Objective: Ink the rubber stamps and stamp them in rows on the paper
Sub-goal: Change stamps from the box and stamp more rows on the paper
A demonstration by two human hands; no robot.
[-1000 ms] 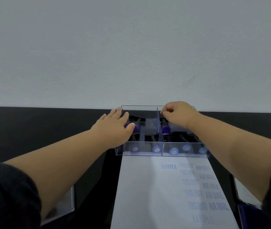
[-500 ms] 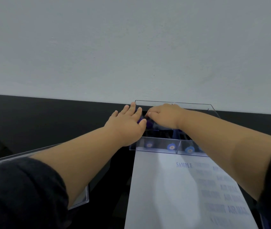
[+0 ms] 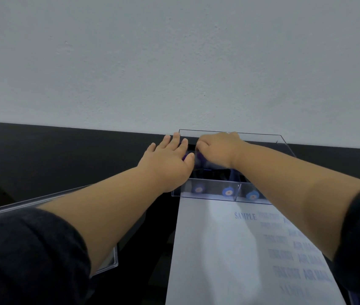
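Note:
A clear acrylic stamp tray (image 3: 212, 195) stands at the back of the black table, with blue round stamp ends (image 3: 227, 191) showing through its front wall. My left hand (image 3: 170, 159) lies flat with straight fingers on the tray's left end. My right hand (image 3: 218, 150) reaches into the tray beside it, its fingers curled round a purple-handled stamp (image 3: 199, 159) that is mostly hidden. The white paper (image 3: 207, 249) lies in front of the tray and carries blue prints reading SAMPLE and AIR MAIL in rows on its right side.
A clear acrylic lid (image 3: 42, 201) lies on the left under my left forearm. The grey wall (image 3: 174, 62) rises directly behind the tray. Black tabletop (image 3: 64, 155) stretches to the left. A dark blue object (image 3: 351, 298) peeks out at the paper's lower right.
My right hand has moved left inside the tray, from its right compartment to beside my left hand. My left hand has stayed on the tray's left end. The view has turned left.

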